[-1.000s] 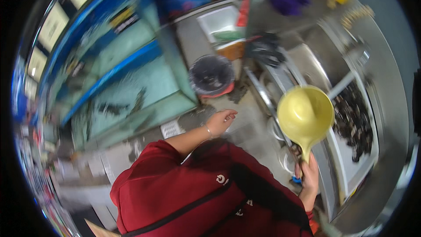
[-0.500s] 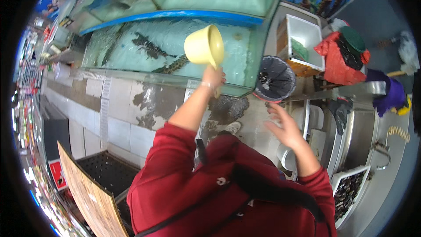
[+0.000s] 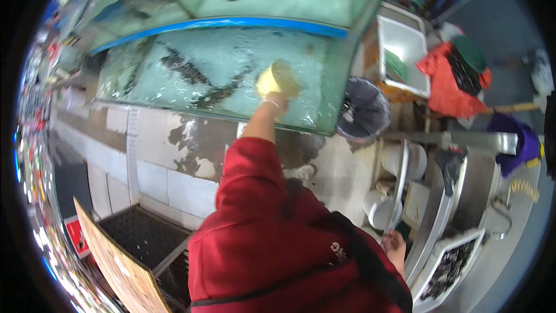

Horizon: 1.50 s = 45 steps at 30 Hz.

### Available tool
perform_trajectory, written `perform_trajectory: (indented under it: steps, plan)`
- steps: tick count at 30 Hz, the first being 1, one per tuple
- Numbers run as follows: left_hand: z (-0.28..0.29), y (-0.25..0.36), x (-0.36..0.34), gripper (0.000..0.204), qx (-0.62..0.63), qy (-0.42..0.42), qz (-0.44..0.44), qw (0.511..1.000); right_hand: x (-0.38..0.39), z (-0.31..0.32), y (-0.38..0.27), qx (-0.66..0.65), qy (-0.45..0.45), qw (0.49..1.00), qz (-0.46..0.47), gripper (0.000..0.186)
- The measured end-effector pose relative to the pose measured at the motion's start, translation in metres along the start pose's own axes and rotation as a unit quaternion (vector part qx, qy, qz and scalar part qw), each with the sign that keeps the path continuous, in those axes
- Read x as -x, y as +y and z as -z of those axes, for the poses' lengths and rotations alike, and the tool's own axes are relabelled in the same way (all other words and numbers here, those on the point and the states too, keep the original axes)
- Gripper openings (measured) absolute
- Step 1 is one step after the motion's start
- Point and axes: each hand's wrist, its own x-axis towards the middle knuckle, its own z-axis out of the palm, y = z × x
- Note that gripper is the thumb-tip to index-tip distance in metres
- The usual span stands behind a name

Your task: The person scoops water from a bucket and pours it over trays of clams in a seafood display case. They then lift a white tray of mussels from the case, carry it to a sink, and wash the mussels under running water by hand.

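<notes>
My left hand (image 3: 274,104) reaches out over the glass tank (image 3: 214,117) and is closed on the handle of a pale yellow plastic dipper (image 3: 271,81). The dipper is at the water, smeared by motion; how deep it sits I cannot tell. Left of it, dark mottled fish (image 3: 184,67) show under the rippling surface. My right hand (image 3: 395,247) hangs low on the right, beside the steel sink's near edge. Its fingers look bent, but they are too small and partly turned away to show whether they hold anything.
A dark-lined bin (image 3: 364,109) stands at the tank's right corner, beside a white foam box (image 3: 403,52) and red plastic bags (image 3: 454,78). White buckets (image 3: 380,208) sit below the steel sink (image 3: 443,214). A tray of dark shellfish (image 3: 449,272) lies lower right; a wooden board (image 3: 116,255) leans at left.
The dipper has gone from upright above the tank down to the water, a little lower and to the right. My right hand has dropped from beside the bin to near the sink.
</notes>
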Motion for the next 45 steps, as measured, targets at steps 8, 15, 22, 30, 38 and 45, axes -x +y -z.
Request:
perform_trajectory:
  steps: [8, 15, 22, 30, 38, 45]
  plan:
    - [0.086, 0.149, 0.111, 0.018, 0.854, 0.025, 0.136, 0.501, -0.003, 0.086, 0.068, -0.109, 0.059, 0.991, -0.057, 0.035]
    - [0.148, 0.188, 0.137, 0.015, 0.84, 0.003, 0.041, 0.541, -0.049, 0.185, 0.134, -0.2, 0.055, 0.976, -0.067, 0.027]
    - [0.203, 0.192, 0.149, 0.017, 0.75, -0.072, -0.021, 0.657, 0.024, 0.1, 0.128, -0.028, 0.172, 0.985, 0.017, 0.027]
    - [0.281, 0.224, 0.141, 0.02, 0.665, -0.162, -0.112, 0.721, 0.062, -0.026, 0.066, -0.139, 0.287, 0.943, 0.097, 0.031]
    - [0.317, 0.367, 0.124, 0.035, 0.568, -0.351, -0.257, 0.699, 0.07, -0.019, 0.052, -0.232, 0.44, 0.862, 0.098, 0.029]
    - [0.273, 0.526, 0.145, 0.019, 0.451, -0.493, -0.271, 0.693, 0.085, -0.05, 0.097, -0.319, 0.521, 0.787, 0.082, 0.027]
